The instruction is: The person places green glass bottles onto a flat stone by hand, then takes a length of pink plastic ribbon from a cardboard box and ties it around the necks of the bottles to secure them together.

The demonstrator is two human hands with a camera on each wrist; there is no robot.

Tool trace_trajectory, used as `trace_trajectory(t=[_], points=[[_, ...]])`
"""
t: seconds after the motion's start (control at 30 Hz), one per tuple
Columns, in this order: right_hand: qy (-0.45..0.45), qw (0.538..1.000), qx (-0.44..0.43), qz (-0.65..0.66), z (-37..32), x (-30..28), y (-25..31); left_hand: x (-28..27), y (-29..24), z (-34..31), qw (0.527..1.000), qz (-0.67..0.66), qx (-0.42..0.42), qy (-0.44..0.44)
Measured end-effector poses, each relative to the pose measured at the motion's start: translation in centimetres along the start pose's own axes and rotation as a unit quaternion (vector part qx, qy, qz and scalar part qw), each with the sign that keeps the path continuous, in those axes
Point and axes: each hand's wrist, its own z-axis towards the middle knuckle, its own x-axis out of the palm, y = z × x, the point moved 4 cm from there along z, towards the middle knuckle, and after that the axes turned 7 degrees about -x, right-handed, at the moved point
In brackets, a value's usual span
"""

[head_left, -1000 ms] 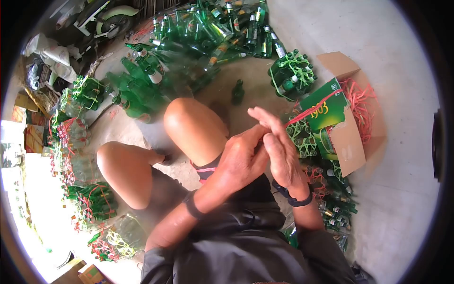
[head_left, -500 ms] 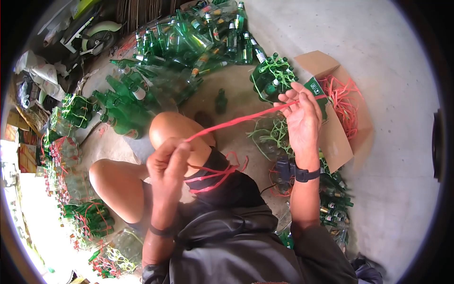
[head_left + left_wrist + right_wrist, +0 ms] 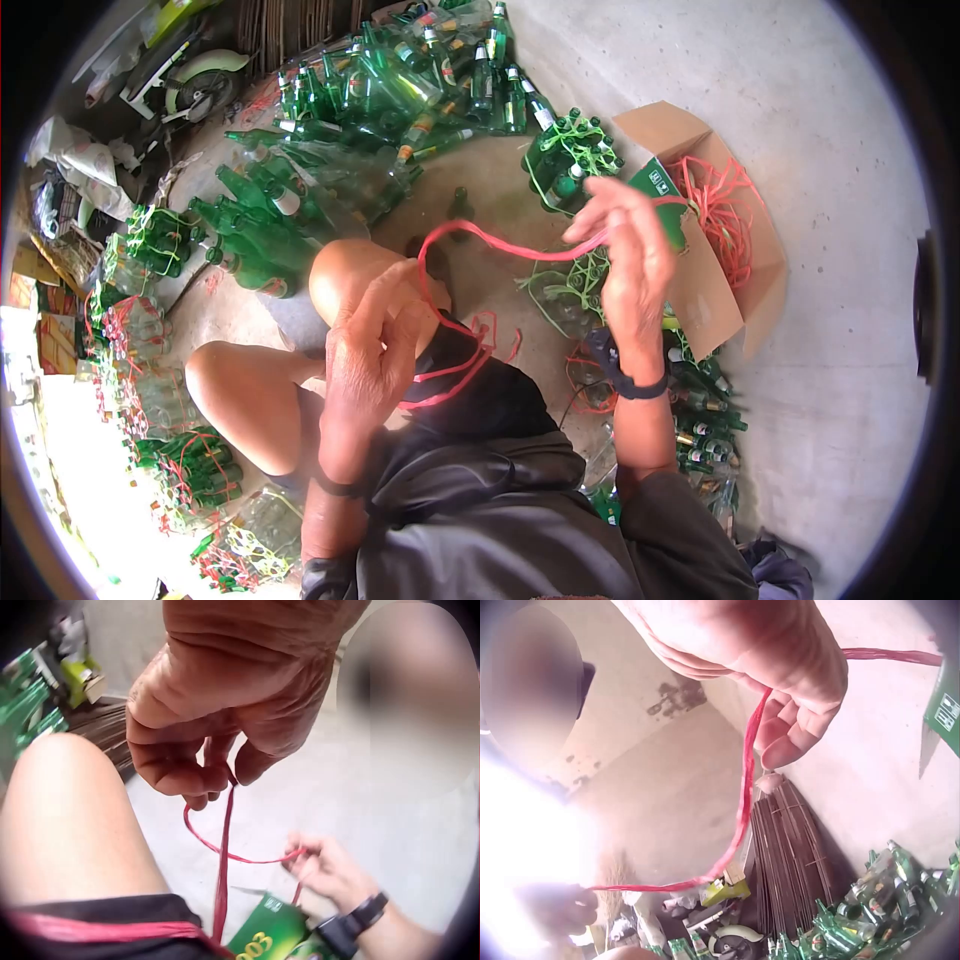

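Observation:
A red plastic twine point(image 3: 505, 246) hangs between the two hands in a slack, curved loop. My left hand point(image 3: 368, 365), above the bent knee, pinches it between thumb and fingers; in the left wrist view a strand of twine point(image 3: 223, 877) drops from those fingertips. My right hand point(image 3: 635, 265) is raised near the carton, its fingers bent around the twine. From there the twine runs on to a tangle of red twine point(image 3: 722, 215) in the open cardboard carton point(image 3: 690, 290). More loose strands lie across the dark shorts point(image 3: 490, 395).
Loose green bottles point(image 3: 390, 90) lie heaped at the back, with more bottles point(image 3: 260, 215) beyond the knees. A tied bottle bundle point(image 3: 570, 160) stands left of the carton. Other tied bundles point(image 3: 195, 465) line the left side. A scooter point(image 3: 205, 85) is at the back left.
The hands were together one second ago, then parted with the twine stretched straight between them. Now it sags into a loop, and the right hand has turned.

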Motion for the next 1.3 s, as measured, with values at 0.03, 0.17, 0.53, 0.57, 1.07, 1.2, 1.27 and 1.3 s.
trace_trajectory(t=[0.03,0.17,0.53,0.57,1.07,1.2,1.27,1.3], points=[[0.034,0.999,-0.01,0.005,-0.6,0.7,0.7,0.1,-0.5,0.3,1.0,-0.017,-0.009,0.006],[0.184,0.982,-0.038,0.024,-2.9,3.3,3.3,1.1,-1.6,0.9,0.985,-0.065,0.154,-0.029],[0.346,0.931,-0.112,-0.015,-7.4,5.3,3.8,8.4,-2.4,1.6,0.837,-0.363,-0.097,0.398],[0.346,0.931,-0.112,-0.015,-7.7,5.2,3.7,8.5,-2.6,1.8,0.837,-0.363,-0.097,0.398],[0.286,0.951,0.115,-0.032,-5.5,-3.4,-0.3,9.8,-3.1,2.2,0.862,-0.379,-0.145,0.304],[-0.057,0.979,0.169,0.095,-2.4,-6.4,-3.1,9.3,-3.6,2.2,0.883,-0.357,-0.128,0.278],[-0.091,0.978,0.17,0.079,-1.3,-7.4,-3.8,8.7,-4.2,2.0,0.884,-0.358,-0.12,0.276],[-0.115,0.977,0.166,0.074,-0.9,-7.8,-4.2,8.1,-4.9,1.7,0.889,-0.35,-0.112,0.274]])
